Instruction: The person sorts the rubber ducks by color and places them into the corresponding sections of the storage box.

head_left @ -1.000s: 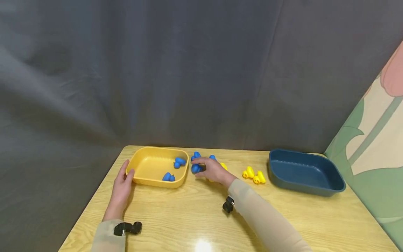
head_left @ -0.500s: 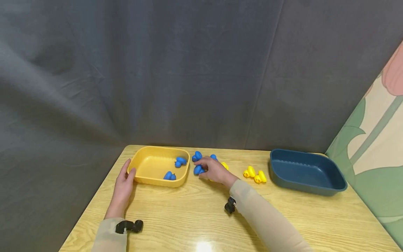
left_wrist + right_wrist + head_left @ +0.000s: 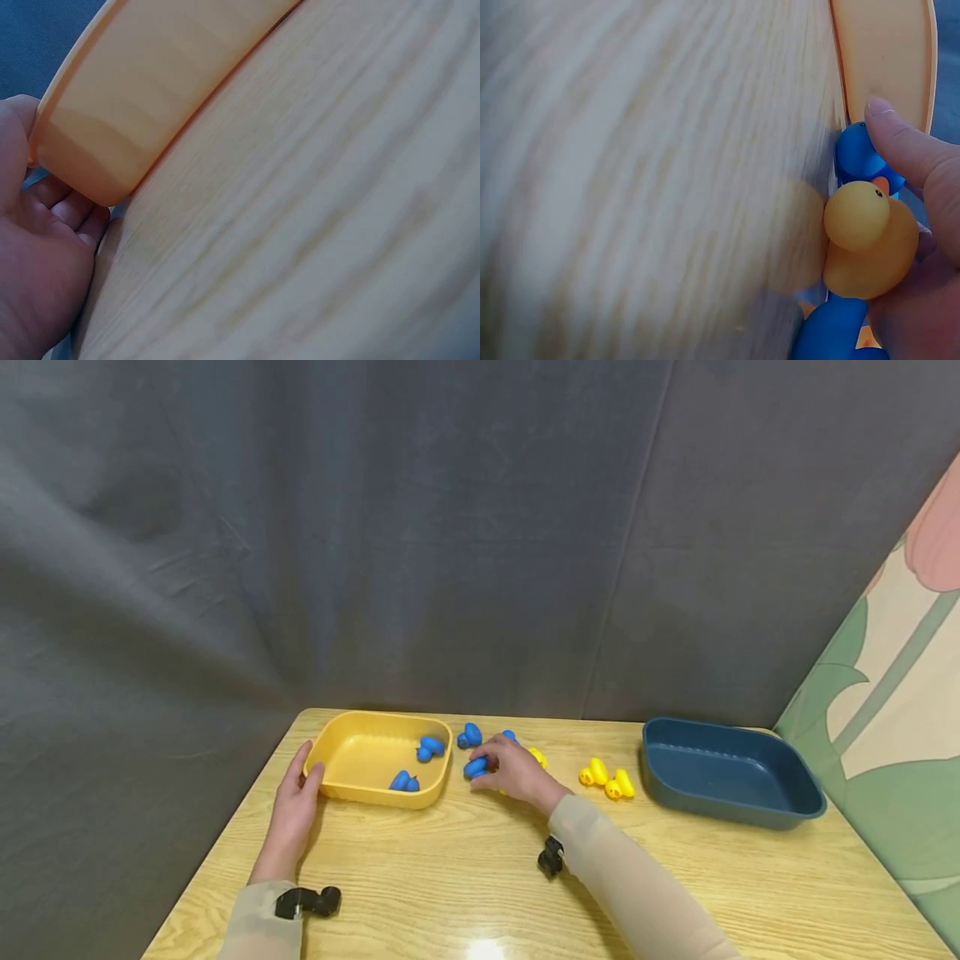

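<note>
My left hand [image 3: 292, 806] holds the left end of a yellow plastic tray [image 3: 352, 792], thumb at the rim and fingers against its outer wall in the left wrist view. Two blue rubber ducks lie in the tray, one near the back right [image 3: 431, 747] and one near the front [image 3: 403, 781]. To the tray's right, my right hand [image 3: 521, 774] pinches another blue rubber duck [image 3: 474, 767] between thumb and fingers, low over the table. A yellow rubber duck [image 3: 874, 247] sits close to the palm in the right wrist view, with a blue shape [image 3: 831, 330] below it.
Behind the right hand are a blue duck [image 3: 470, 735], part of another blue one [image 3: 510, 735] and a yellow one [image 3: 537, 757]. Two yellow ducks [image 3: 594, 772] lie farther right, beside a dark blue tray [image 3: 735, 810]. A grey curtain [image 3: 480, 543] hangs behind the wooden table [image 3: 420, 877].
The blue duck at my right fingertips has shifted slightly right and turned, as the thumb and fingers closed about it. My left hand keeps its place on the yellow tray.
</note>
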Demonstrator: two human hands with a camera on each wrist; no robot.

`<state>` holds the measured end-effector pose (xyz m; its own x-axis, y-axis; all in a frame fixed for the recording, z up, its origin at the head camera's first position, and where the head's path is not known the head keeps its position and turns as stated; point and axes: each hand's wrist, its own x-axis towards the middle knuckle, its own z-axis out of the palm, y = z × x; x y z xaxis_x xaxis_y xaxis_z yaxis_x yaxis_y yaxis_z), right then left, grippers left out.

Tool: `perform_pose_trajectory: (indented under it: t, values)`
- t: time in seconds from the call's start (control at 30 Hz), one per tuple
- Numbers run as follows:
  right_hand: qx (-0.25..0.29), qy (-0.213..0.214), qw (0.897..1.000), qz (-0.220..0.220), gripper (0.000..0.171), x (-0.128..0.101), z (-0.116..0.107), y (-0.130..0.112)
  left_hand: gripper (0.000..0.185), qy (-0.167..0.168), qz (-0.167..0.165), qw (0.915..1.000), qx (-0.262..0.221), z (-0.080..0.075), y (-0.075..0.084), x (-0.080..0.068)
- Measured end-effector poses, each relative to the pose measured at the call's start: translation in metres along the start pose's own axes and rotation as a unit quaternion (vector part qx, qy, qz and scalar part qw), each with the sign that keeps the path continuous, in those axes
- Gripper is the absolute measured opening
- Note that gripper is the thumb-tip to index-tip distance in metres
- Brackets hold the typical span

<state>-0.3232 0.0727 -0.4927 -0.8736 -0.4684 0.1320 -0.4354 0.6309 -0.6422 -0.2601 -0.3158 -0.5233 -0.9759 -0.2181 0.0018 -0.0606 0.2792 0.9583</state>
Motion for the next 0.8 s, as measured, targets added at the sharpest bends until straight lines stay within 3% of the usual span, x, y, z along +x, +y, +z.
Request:
perform_pose_trajectory:
  t: [0.2, 0.57, 0.8]
  values:
    - [0.005, 0.019, 1.000, 0.007, 0.033, -0.002, 0.001, 0.001, 0.070, 0.000, 0.000, 1.0000, 0.003, 0.000, -0.001, 0.000]
    - [0.060, 0.101, 0.993, -0.008, 0.027, -0.005, 0.000, -0.001, 0.069, -0.001, 0.002, 1.0000, 0.002, 0.000, -0.002, 0.002]
    - [0.096, 0.124, 0.987, -0.016, 0.032, -0.008, -0.005, -0.015, 0.069, 0.000, 0.000, 1.0000, -0.003, 0.000, -0.002, 0.002]
